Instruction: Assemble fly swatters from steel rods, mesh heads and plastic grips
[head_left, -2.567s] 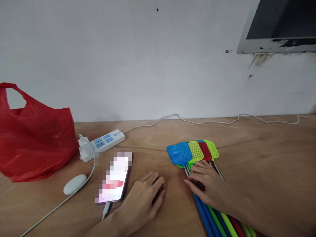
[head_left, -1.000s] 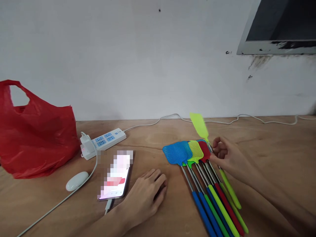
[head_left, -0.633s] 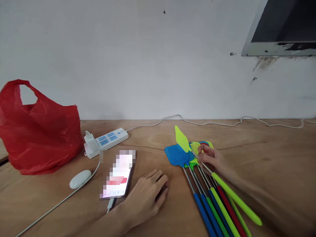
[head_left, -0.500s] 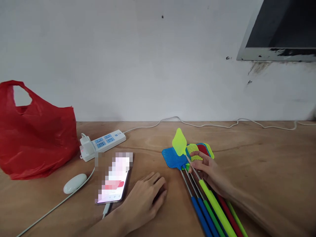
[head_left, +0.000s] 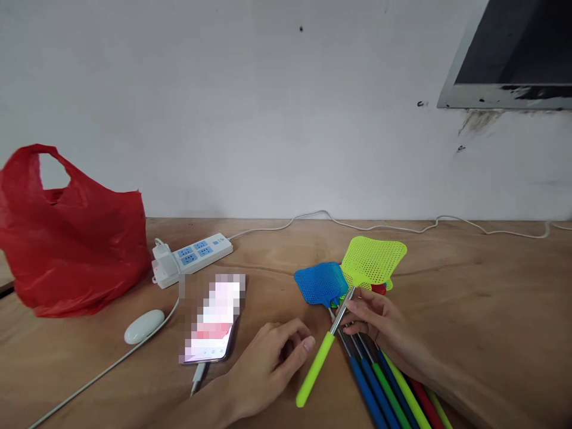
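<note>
My right hand (head_left: 374,319) pinches the metal shaft of a lime-green fly swatter (head_left: 373,260), holding it tilted above the table with its green handle (head_left: 314,369) pointing down-left. Under it lies a bundle of several fly swatters (head_left: 379,381) with blue, green, yellow and red handles, a blue mesh head (head_left: 319,282) at their top left. My left hand (head_left: 272,363) rests on the wooden table (head_left: 491,286) with fingers loosely curled, its thumb close to the green handle but apart from it.
A phone (head_left: 212,322) on a charging cable lies left of my left hand. Behind it are a white power strip (head_left: 192,257), a small white oval case (head_left: 143,325) and a red plastic bag (head_left: 71,235). A white cord runs along the wall.
My right hand picked one lime-green swatter out of the bundle, swung it up and turned it so the head faces flat and the handle points toward my left hand, whose fingers curled.
</note>
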